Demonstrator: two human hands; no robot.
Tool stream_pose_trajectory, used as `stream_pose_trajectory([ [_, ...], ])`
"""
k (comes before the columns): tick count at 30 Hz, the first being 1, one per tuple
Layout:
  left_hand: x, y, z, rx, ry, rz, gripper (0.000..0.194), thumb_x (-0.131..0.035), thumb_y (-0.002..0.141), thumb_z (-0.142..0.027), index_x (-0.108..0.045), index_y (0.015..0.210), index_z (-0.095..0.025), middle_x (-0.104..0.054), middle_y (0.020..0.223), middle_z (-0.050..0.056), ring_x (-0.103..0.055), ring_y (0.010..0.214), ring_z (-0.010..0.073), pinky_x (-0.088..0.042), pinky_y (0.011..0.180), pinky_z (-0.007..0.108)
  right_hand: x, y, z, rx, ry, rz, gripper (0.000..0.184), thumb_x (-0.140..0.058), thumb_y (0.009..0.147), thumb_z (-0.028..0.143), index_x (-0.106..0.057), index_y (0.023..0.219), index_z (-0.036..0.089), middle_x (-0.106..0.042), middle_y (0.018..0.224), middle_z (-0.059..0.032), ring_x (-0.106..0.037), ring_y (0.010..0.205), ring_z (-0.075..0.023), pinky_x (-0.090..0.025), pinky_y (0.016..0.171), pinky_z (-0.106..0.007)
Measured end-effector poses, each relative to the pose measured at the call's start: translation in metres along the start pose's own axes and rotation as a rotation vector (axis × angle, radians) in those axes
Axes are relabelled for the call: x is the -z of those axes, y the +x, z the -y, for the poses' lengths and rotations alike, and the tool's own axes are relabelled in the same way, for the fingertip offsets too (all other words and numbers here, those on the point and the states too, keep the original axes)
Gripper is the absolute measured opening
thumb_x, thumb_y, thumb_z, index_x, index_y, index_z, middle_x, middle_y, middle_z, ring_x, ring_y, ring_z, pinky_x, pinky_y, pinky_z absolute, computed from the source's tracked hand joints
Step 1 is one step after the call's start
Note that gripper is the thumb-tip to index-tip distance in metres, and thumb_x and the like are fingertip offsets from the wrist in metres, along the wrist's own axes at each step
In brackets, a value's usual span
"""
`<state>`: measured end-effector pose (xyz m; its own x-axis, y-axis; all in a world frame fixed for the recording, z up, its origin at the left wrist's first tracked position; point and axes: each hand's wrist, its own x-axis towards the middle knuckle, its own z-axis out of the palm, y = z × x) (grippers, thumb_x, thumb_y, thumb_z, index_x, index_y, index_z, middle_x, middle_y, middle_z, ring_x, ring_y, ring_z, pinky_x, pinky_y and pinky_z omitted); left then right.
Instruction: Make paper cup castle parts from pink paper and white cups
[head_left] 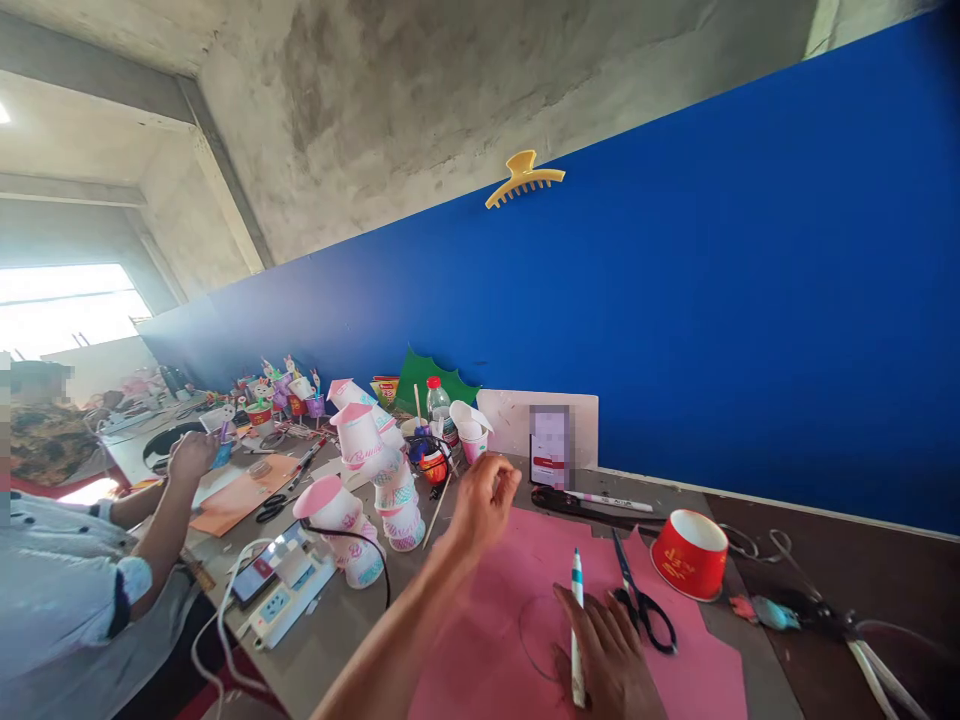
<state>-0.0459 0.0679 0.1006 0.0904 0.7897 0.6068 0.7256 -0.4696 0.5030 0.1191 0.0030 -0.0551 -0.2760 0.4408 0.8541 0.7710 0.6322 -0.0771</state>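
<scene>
My left hand (486,505) is raised over the far left edge of a pink paper sheet (480,620), its fingers curled together. Whatever they may hold is hidden. Low over the same sheet, my right hand (607,650) has a white marker (577,620) with a teal end between its fingers, standing nearly upright. A thin drawn curve (523,630) shows on the paper left of the marker. Black-handled scissors (637,595) lie on the sheet just beyond my right hand. A red paper cup (690,555) stands near the sheet's right edge.
A phone (550,447) leans by the blue partition (712,300). Stacked decorated paper cups (397,490) and a power strip (289,605) stand at left. A co-worker's hand (193,455) handles a small item farther left. Wire and tools (832,620) lie at right.
</scene>
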Motion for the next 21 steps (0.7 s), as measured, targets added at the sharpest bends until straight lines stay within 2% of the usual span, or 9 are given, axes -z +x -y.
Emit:
stream_pose_trajectory([
  [3, 0.002, 0.036, 0.006, 0.002, 0.153, -0.045, 0.014, -0.046, 0.091, -0.029, -0.055, 0.089, -0.019, -0.065, 0.090, 0.005, -0.062, 0.087, 0.0168, -0.048, 0.078, 0.028, 0.001, -0.001, 0.001, -0.032, 0.037, 0.023, 0.041, -0.034, 0.095, 0.034, -0.045, 0.130, 0.015, -0.070, 0.094, -0.0108, -0.063, 0.090, -0.0279, -0.041, 0.089, -0.047],
  [6, 0.006, 0.068, 0.020, 0.036, 0.222, -0.005, 0.014, -0.045, 0.092, -0.026, -0.056, 0.095, -0.018, -0.066, 0.094, 0.006, -0.063, 0.088, 0.0154, -0.049, 0.080, 0.027, 0.002, -0.001, 0.001, -0.088, 0.078, 0.065, 0.040, -0.038, 0.094, 0.031, -0.044, 0.130, 0.015, -0.069, 0.095, -0.0110, -0.063, 0.091, -0.0281, -0.042, 0.089, -0.049],
  [9, 0.016, 0.090, 0.035, 0.082, 0.351, 0.054, 0.014, -0.049, 0.089, -0.023, -0.057, 0.098, -0.016, -0.066, 0.098, 0.007, -0.063, 0.092, 0.0163, -0.049, 0.083, 0.028, 0.003, -0.001, -0.001, -0.126, 0.094, 0.100, 0.040, -0.039, 0.093, 0.029, -0.043, 0.130, 0.015, -0.068, 0.095, -0.0110, -0.063, 0.091, -0.0278, -0.041, 0.090, -0.050],
  [12, 0.033, 0.105, 0.049, 0.137, 0.532, 0.136, 0.017, -0.051, 0.088, -0.022, -0.060, 0.102, -0.015, -0.064, 0.106, 0.011, -0.061, 0.101, 0.0223, -0.047, 0.089, 0.035, 0.002, -0.002, -0.002, -0.138, 0.098, 0.116, 0.040, -0.041, 0.091, 0.028, -0.043, 0.130, 0.015, -0.069, 0.095, -0.0114, -0.063, 0.090, -0.0279, -0.040, 0.091, -0.050],
  [16, 0.055, 0.128, 0.067, 0.246, 0.774, 0.294, 0.015, -0.064, 0.081, -0.019, -0.065, 0.093, -0.012, -0.064, 0.108, 0.016, -0.055, 0.112, 0.0326, -0.041, 0.096, 0.047, 0.002, -0.001, -0.001, -0.124, 0.111, 0.099, 0.042, -0.041, 0.092, 0.027, -0.041, 0.132, 0.016, -0.069, 0.091, -0.0104, -0.063, 0.088, -0.0278, -0.041, 0.091, -0.050],
  [18, 0.063, 0.141, 0.077, 0.319, 0.866, 0.365, 0.023, -0.063, 0.084, -0.024, -0.063, 0.103, -0.012, -0.062, 0.112, 0.013, -0.057, 0.108, 0.0288, -0.045, 0.093, 0.049, 0.001, -0.002, -0.003, -0.106, 0.110, 0.077, 0.041, -0.038, 0.093, 0.028, -0.042, 0.132, 0.016, -0.069, 0.089, -0.0100, -0.064, 0.086, -0.0275, -0.041, 0.089, -0.050],
  [19, 0.066, 0.148, 0.082, 0.349, 0.902, 0.396, 0.029, -0.059, 0.088, -0.030, -0.059, 0.112, -0.014, -0.060, 0.117, 0.010, -0.058, 0.105, 0.0244, -0.048, 0.090, 0.047, 0.000, -0.003, -0.004, -0.096, 0.107, 0.071, 0.041, -0.037, 0.093, 0.028, -0.042, 0.132, 0.015, -0.070, 0.089, -0.0100, -0.064, 0.085, -0.0274, -0.041, 0.088, -0.049],
  [21, 0.071, 0.158, 0.093, 0.397, 0.950, 0.439, 0.033, -0.057, 0.089, -0.033, -0.055, 0.118, -0.016, -0.058, 0.119, 0.009, -0.059, 0.102, 0.0223, -0.051, 0.085, 0.044, -0.003, -0.006, -0.009, -0.076, 0.099, 0.081, 0.042, -0.038, 0.093, 0.028, -0.042, 0.133, 0.015, -0.070, 0.091, -0.0105, -0.065, 0.085, -0.0272, -0.042, 0.087, -0.048],
])
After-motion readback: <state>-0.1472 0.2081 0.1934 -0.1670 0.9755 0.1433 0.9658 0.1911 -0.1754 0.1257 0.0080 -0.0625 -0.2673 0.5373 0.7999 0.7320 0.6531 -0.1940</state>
